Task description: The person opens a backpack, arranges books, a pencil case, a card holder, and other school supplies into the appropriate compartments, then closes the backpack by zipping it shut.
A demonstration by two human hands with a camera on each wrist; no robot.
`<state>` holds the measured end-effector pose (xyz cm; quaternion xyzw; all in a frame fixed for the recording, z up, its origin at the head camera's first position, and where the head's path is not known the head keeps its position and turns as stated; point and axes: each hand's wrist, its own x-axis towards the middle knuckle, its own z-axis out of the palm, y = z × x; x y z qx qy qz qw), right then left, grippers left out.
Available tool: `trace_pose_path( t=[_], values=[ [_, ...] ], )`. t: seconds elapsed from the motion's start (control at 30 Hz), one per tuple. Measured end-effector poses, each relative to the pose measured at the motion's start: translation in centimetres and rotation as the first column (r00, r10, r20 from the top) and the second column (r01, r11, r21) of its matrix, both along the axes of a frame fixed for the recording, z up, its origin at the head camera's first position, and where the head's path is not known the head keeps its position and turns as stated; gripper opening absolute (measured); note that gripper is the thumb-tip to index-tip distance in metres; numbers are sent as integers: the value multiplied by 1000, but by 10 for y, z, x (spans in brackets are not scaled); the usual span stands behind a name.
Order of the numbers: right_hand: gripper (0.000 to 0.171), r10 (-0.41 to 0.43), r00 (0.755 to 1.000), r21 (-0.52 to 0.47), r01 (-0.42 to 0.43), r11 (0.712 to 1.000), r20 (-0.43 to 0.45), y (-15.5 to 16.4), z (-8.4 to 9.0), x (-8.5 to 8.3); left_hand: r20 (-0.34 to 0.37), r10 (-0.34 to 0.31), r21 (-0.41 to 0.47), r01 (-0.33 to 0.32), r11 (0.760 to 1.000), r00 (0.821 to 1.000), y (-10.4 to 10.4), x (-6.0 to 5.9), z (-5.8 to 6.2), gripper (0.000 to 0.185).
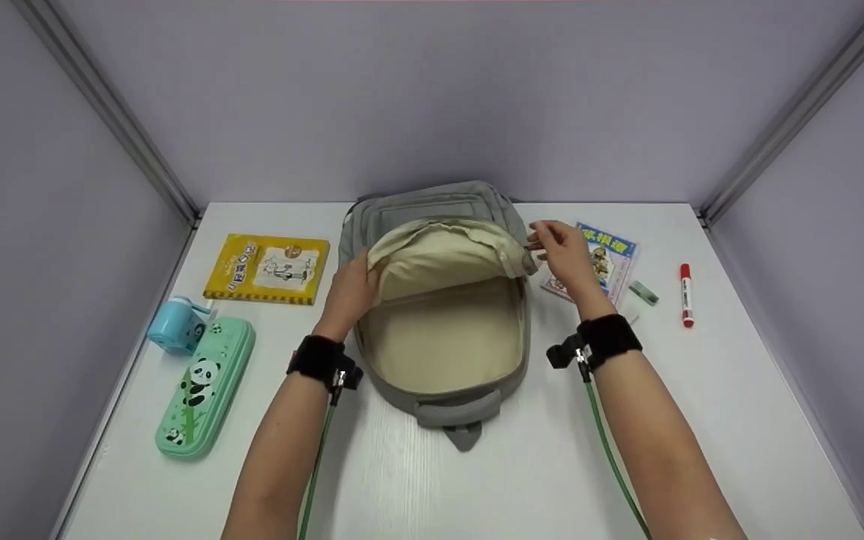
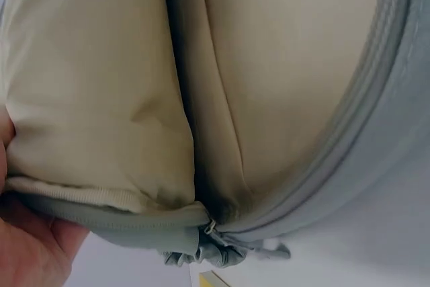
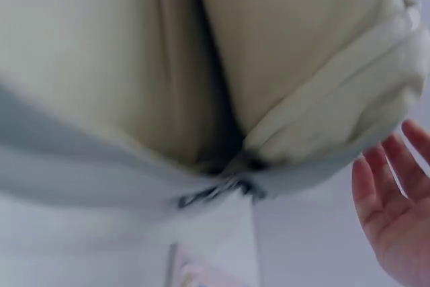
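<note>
On the white table (image 1: pixel 477 487) walled by lavender panels, the grey backpack (image 1: pixel 443 315) lay open at centre, left hand (image 1: pixel 348 292) curled on its flap edge, right hand (image 1: pixel 563 251) pinching the far-right corner; a weak pinch risked the flap dropping shut.

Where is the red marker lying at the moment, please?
In the head view, the red marker lies on the white table at the far right, just beyond the small green eraser and the blue-covered book, right of the grey backpack.
</note>
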<state>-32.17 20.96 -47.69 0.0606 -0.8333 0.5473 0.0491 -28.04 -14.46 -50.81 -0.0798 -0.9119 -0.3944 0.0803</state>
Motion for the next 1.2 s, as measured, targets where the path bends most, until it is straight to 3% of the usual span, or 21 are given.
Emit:
trace_pose_path(
  t=[0.1, 0.17, 0.23, 0.33, 0.53, 0.63, 0.77, 0.87, 1.03, 1.2],
  values=[
    [32, -86, 996, 138, 85, 987, 0, 21, -24, 1, 25, 57, -26, -56, 998, 998, 4, -2, -4, 31],
    [30, -110, 994, 293, 109, 950, -13, 34, -41, 3, 45, 89, -37, -87, 996, 995, 6, -3, -7, 32],
    [33, -108, 994, 454, 104, 885, -16, 45, -56, 6, 67, 116, -34, -114, 993, 991, 7, -4, -8, 34],
    [42, -96, 994, 627, 41, 778, 53, 57, -71, 13, 91, 142, -26, -140, 990, 986, 8, -6, -9, 36],
    [49, -72, 975, 766, -119, 632, 210, 66, -82, 23, 128, 163, -39, -159, 987, 978, 10, -9, -13, 38],
    [47, -59, 964, 780, -172, 601, 258, 66, -83, 26, 184, 185, -74, -174, 982, 965, 12, -8, -18, 40],
    [45, -44, 957, 760, -199, 618, 287, 64, -83, 31, 262, 224, -85, -209, 974, 939, 12, -7, -23, 42],
    [44, -14, 958, 756, -216, 618, 285, 59, -83, 37, 286, 238, -75, -226, 971, 928, 12, -7, -24, 42],
    [44, 64, 951, 774, -284, 565, 302, 48, -77, 56, 306, 234, -65, -225, 972, 923, 13, -8, -24, 42],
    [46, 132, 907, 765, -409, 498, 400, 39, -66, 80, 289, 231, -69, -220, 973, 929, 14, -8, -24, 41]
  ],
)
